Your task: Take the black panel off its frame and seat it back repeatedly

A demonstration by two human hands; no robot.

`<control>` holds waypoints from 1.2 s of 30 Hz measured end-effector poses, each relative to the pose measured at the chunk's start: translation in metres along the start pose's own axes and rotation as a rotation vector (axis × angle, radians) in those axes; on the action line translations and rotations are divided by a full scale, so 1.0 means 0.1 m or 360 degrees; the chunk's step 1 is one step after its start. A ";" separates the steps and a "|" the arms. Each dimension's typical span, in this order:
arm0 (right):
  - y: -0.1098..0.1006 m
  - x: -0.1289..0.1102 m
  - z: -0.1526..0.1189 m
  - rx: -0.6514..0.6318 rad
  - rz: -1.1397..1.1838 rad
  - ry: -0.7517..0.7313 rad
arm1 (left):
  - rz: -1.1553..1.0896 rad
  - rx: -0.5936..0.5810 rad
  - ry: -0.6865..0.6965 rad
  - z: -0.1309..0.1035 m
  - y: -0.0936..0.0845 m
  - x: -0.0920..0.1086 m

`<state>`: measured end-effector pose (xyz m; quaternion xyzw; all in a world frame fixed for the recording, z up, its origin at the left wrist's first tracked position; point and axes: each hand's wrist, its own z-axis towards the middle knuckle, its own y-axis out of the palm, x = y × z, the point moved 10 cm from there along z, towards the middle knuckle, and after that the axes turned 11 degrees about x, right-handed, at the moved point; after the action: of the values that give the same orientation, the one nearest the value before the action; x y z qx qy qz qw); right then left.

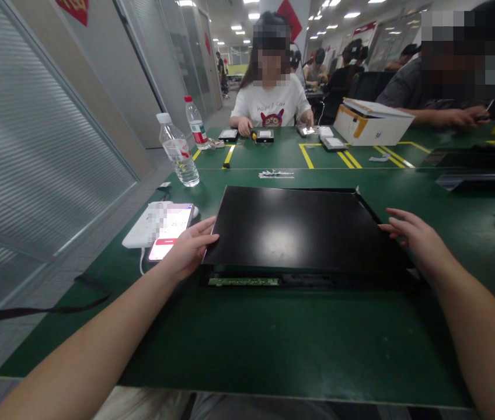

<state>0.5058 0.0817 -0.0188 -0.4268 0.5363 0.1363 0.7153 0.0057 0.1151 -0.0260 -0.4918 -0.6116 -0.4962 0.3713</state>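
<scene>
Head view: left hand and right hand seemingly grip black panel edges, fingertips hidden.

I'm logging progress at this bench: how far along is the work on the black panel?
Done: the black panel lies flat on the green mat, its green circuit strip exposed along the near edge. In hand: the left hand grips its left edge and the right hand its right edge. Left: the panel is not yet lifted or moved; no tool is near it.
</scene>
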 end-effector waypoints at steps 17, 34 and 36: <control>0.03 0.03 0.02 -0.0043 -0.0331 -0.0221 | 0.0070 0.0038 0.0015 0.01 -0.04 -0.03; -0.01 0.02 0.04 0.0019 -0.0397 -0.0194 | 0.0083 0.0104 0.0076 0.04 -0.07 -0.04; -0.01 0.03 0.05 0.0025 -0.0394 -0.0203 | 0.0103 0.0131 0.0105 0.05 -0.08 -0.04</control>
<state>0.5113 0.0844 -0.0207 -0.4746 0.4340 0.0697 0.7626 -0.0011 0.1184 -0.0328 -0.4791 -0.6027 -0.4742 0.4270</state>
